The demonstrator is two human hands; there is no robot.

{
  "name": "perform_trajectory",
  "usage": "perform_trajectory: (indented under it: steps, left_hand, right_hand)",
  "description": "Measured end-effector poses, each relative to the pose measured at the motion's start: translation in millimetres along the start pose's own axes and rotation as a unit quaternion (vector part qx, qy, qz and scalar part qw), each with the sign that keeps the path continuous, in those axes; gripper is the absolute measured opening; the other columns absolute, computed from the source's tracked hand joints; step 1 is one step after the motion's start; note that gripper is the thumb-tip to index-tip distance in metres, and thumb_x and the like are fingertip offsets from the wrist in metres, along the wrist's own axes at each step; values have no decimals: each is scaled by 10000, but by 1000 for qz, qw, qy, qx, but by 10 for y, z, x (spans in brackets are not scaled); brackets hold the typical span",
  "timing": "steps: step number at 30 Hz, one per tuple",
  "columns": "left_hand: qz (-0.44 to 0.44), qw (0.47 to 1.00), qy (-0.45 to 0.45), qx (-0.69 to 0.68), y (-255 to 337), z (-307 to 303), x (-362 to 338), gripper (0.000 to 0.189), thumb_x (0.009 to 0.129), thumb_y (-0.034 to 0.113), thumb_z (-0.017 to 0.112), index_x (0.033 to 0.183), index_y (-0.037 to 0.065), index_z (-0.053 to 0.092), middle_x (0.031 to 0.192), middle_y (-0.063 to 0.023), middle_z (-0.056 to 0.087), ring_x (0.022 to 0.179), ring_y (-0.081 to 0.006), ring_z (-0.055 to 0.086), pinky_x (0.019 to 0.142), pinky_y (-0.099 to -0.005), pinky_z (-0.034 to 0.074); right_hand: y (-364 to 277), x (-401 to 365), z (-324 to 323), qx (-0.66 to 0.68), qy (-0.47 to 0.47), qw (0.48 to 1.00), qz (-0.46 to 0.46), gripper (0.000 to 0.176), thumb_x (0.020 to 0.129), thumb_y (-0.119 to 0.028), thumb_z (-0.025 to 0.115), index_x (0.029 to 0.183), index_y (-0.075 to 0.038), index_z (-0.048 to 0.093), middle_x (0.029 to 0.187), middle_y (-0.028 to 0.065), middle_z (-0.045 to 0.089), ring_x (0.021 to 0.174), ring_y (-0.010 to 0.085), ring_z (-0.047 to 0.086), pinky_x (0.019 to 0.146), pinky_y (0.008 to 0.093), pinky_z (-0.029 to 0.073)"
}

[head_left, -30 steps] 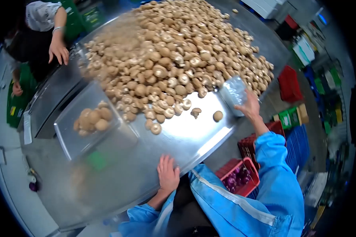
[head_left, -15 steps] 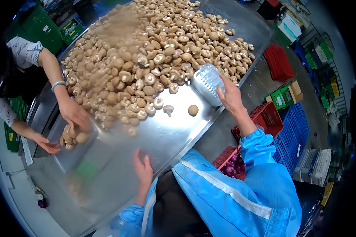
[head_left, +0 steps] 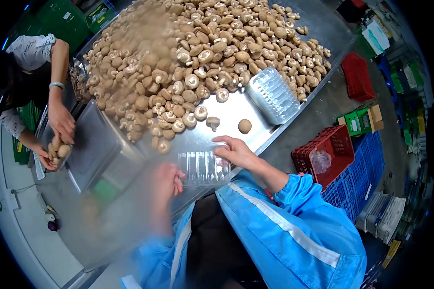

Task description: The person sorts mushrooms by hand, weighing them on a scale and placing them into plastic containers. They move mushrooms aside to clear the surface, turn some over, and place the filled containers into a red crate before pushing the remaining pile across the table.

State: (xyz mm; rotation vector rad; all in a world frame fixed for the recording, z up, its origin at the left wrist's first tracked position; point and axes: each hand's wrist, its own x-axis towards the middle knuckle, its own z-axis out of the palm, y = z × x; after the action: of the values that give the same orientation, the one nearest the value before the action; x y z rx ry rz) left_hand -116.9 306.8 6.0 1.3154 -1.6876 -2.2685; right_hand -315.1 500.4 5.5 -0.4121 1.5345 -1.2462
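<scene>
A clear plastic punnet (head_left: 202, 169) is held low over the near edge of the metal table (head_left: 226, 108). My right hand (head_left: 238, 153) grips its right end, thumb and fingers closed on the rim. At the punnet's left end is my left hand (head_left: 166, 180), its fingers curled against the edge; a hazy smear in the view blurs part of it. A stack of the same clear punnets (head_left: 273, 96) stands on the table's right side. Beyond my hands lies a big heap of brown mushrooms (head_left: 197, 62), with a loose mushroom (head_left: 245, 126) nearer the stack.
At the left, a co-worker's hands (head_left: 60, 123) hold a small tray of mushrooms (head_left: 59, 150). A grey lidded box or tray (head_left: 94, 144) lies by them. Red crates (head_left: 323, 154), a blue pallet (head_left: 357, 168) and a green carton (head_left: 358, 121) stand on the floor at right.
My right hand has come from the stack toward my body with one punnet. My left hand has curled in beside it. The co-worker's mushrooms have moved left, away from the grey box.
</scene>
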Motion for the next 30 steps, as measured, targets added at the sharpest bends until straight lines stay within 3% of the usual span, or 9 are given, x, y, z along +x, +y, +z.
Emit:
perform_trajectory:
  steps: [2,3,7,15,17,20,22,28,30]
  left_hand:
    - [-17,996,66,-56,-323,-66,14,153,998,117,500,1070,-12,538,840,-158,666,387,-113,512,295,-197,337]
    - [-40,997,37,-56,-446,-110,16,244,991,104,451,1188,-40,457,953,-211,634,472,-174,544,343,-260,395]
    - [-180,967,-1,-181,-634,57,88,412,941,41,505,1319,-17,353,1007,-234,641,610,-247,614,491,-309,504]
    - [-102,977,29,-188,-211,103,1089,476,927,-22,506,1349,-98,301,998,-256,642,654,-260,648,550,-304,560]
    - [-48,973,55,-220,-70,81,1508,463,868,-52,535,1290,-76,346,951,-273,638,588,-265,600,469,-329,470]
    - [21,970,122,-210,359,-11,1906,190,853,-121,418,1018,-42,468,817,-223,619,482,-218,529,413,-317,434]
    - [36,978,123,-162,334,-165,2073,180,864,-118,393,1004,-35,470,757,-195,610,493,-211,546,415,-301,435]
    - [114,976,126,-138,139,-34,1843,167,965,-46,385,1118,-31,452,724,-148,601,545,-219,600,453,-272,455]
    - [129,972,117,-160,-21,-33,1775,190,981,-33,415,1170,-14,422,852,-175,615,609,-235,639,480,-279,482]
  right_hand:
    - [373,48,14,55,-4,997,56,568,970,-156,546,1441,61,314,917,145,707,606,182,668,519,287,544]
    - [473,19,62,63,-10,994,85,543,980,-142,523,1447,45,319,926,151,703,611,177,669,509,276,540]
    - [617,-5,180,49,34,991,123,505,977,-30,395,1469,7,284,928,162,687,517,144,581,440,257,469]
    - [392,1023,21,108,179,977,37,349,979,-42,366,1307,40,451,840,154,664,441,113,481,383,272,382]
    - [191,1367,-9,102,210,972,-1,312,1006,-70,354,1271,50,468,857,164,666,448,103,474,384,258,374]
    - [-88,1745,149,113,211,971,16,224,1017,-72,366,1210,8,446,865,137,637,462,121,479,380,269,377]
    - [-143,1865,251,100,234,967,-6,192,1025,-71,371,1194,2,426,849,115,621,446,125,490,366,280,375]
    - [65,1782,327,87,270,954,-93,282,1034,-78,368,1286,34,424,905,107,625,442,117,501,411,283,426]
    - [196,1716,339,102,277,949,-111,334,1038,-92,371,1346,30,410,932,103,621,458,108,505,427,272,432]
